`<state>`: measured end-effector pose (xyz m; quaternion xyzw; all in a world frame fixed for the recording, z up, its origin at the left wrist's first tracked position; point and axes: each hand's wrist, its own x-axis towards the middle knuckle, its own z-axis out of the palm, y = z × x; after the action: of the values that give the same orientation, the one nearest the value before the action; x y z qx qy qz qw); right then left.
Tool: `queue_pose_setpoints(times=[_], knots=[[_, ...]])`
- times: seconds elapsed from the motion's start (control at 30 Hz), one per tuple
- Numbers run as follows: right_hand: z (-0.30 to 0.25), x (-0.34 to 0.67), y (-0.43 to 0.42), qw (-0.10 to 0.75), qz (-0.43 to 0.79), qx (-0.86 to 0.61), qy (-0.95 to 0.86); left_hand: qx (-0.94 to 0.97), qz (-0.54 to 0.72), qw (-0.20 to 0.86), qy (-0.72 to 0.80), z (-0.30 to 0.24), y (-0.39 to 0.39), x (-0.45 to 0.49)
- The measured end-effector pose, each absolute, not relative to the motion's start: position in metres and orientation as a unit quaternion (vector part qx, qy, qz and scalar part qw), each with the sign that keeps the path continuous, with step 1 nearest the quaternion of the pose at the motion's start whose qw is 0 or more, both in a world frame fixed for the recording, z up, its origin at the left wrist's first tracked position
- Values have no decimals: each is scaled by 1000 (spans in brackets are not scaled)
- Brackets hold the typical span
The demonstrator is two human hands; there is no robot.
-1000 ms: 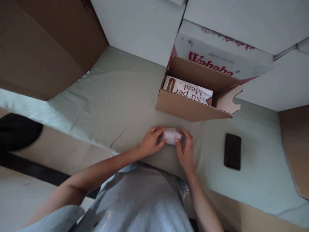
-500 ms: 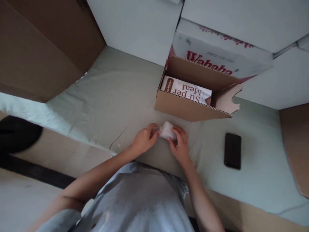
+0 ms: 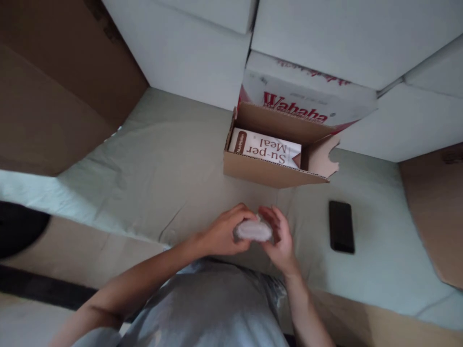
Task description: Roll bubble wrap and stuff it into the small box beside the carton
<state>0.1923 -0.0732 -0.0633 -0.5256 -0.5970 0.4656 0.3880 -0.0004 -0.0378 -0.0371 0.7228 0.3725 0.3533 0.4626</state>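
Between my hands is a small whitish bundle (image 3: 254,231), rounded and blurred, with what looks like a clear wrapping round it. My left hand (image 3: 227,232) grips its left end, fingers over the top and thumb underneath. Curled about the right end is my right hand (image 3: 280,238), its thumb at the lower edge and its fingers partly behind the bundle. Just beyond my hands stands an open cardboard box (image 3: 264,174), with a white "Su-per Meal" carton (image 3: 269,147) inside it.
A black phone (image 3: 342,226) lies on the pale green sheet (image 3: 376,270) to the right. Behind the open box is a white "Wahaha" box (image 3: 307,103). Large brown cardboard boxes stand at left (image 3: 65,96) and right (image 3: 434,207), before white panels (image 3: 188,58).
The bundle has come nearer my body and now shows a flatter, longer side. My left hand has closed further round it. The view has shifted, so the surroundings sit lower and more left.
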Motion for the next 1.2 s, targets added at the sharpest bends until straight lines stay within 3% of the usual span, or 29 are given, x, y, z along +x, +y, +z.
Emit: queue_pose_setpoints(times=[0.1,0.17,0.3,0.4,0.47,0.53,0.63,0.73,0.87,1.03,1.2], knots=[[-36,212,-75,294,553,-489,-607,745,335,483,315,-23,-40,-1],[-14,225,-74,289,528,-509,-615,758,350,467,291,-14,-38,-2],[37,244,-49,438,340,-598,-580,804,412,333,270,11,-22,-10],[75,245,-8,519,108,-616,-582,856,375,197,297,39,1,-12],[94,242,22,445,-18,-621,-645,882,312,128,328,55,20,-8],[104,236,49,301,-99,-624,-714,892,266,74,358,65,39,0],[102,224,76,82,-170,-626,-757,891,206,30,404,67,64,14],[92,214,88,-49,-207,-627,-750,898,150,23,414,61,76,21],[94,216,88,-100,-150,-606,-775,904,139,-16,404,56,68,19],[112,232,66,-69,4,-536,-841,905,163,-29,393,53,45,14],[106,233,45,-59,-22,-549,-834,902,160,-16,400,50,36,13]])
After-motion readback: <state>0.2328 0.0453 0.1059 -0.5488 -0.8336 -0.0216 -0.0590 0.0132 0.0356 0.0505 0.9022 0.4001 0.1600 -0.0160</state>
